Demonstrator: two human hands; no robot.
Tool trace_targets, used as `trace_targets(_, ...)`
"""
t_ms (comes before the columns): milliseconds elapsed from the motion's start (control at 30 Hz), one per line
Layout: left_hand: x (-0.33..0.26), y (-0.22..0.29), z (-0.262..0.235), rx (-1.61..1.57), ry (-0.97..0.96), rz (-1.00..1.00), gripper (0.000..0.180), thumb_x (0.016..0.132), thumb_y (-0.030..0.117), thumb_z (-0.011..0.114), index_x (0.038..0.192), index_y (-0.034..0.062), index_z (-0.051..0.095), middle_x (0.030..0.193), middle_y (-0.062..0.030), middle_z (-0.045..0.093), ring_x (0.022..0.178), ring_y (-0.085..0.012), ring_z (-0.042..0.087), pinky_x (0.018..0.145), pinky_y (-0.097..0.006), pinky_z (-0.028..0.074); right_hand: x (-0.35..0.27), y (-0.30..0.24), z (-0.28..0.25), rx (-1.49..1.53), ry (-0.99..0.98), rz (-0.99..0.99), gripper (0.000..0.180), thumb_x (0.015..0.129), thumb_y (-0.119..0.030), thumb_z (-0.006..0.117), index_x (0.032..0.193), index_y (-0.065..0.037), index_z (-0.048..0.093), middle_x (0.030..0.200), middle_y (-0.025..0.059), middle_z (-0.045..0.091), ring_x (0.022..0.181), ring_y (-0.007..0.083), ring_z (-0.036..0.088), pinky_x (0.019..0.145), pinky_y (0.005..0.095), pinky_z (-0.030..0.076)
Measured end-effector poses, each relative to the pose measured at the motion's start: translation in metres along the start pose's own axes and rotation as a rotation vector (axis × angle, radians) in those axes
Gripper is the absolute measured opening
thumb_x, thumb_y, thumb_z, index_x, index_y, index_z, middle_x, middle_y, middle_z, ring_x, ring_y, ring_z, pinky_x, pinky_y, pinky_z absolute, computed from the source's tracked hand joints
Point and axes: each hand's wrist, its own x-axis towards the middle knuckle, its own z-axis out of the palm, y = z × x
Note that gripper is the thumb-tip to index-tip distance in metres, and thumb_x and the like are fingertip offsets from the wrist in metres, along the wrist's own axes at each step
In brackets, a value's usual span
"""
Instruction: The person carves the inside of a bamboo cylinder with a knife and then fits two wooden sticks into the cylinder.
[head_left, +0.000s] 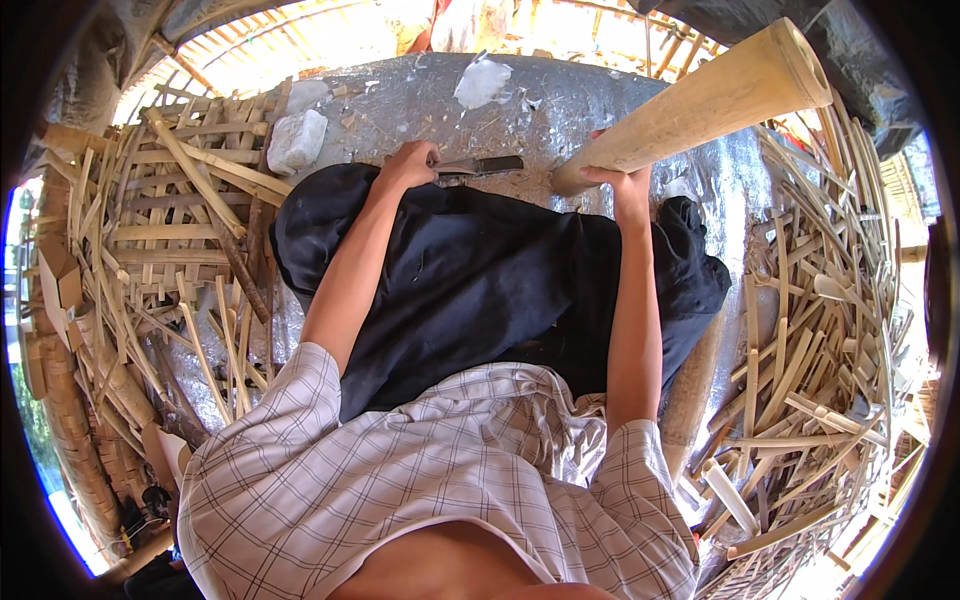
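My right hand grips a thick pale bamboo section near its lower end. The bamboo leans up to the right, and its hollow end points away from me. To the left, my left hand is closed at one end of a knife. Its dark section points right, toward the foot of the bamboo. Which part of the knife lies inside my fingers is hidden. Black cloth covers my legs below both hands.
A whitish block rests on the grey sheet ahead of me, with a white scrap farther off. Woven bamboo slats lie at left. Heaped bamboo strips fill the right side. Beside my right leg lies a bamboo pole.
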Motion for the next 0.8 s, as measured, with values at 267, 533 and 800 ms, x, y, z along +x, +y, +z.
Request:
trace_targets(267,0.000,0.001,-0.001,0.003,-0.006,-0.032,0.034,0.071,0.011,0.081,0.104,0.0069,0.073,0.103,-0.0136,0.074,0.099,-0.0311,0.071,0.082,-0.041,0.056,0.000,0.000,-0.001,-0.014,0.000,0.012,0.063,0.053,0.004,0.082,0.113,0.002,0.063,0.110,0.0118,0.070,0.106,0.0258,0.065,0.092,0.0394,0.053)
trace_targets(533,0.000,0.003,0.006,0.074,-0.015,-0.058,0.038,0.067,0.010,0.089,0.103,0.0054,0.075,0.100,-0.0143,0.074,0.098,-0.0299,0.071,0.083,-0.040,0.056,0.001,0.002,-0.001,0.002,0.020,-0.002,0.066,0.052,0.004,0.082,0.115,0.001,0.063,0.109,0.0113,0.070,0.105,0.0260,0.065,0.092,0.0396,0.052)
trace_targets(800,-0.009,0.028,0.005,0.201,-0.026,-0.044,0.037,0.070,0.009,0.079,0.104,0.0065,0.064,0.111,-0.0139,0.066,0.111,-0.0341,0.064,0.087,-0.043,0.052,0.001,0.004,-0.004,0.008,0.024,0.008,0.066,0.051,0.004,0.083,0.114,0.000,0.064,0.108,0.0102,0.070,0.104,0.0254,0.066,0.094,0.0395,0.051)
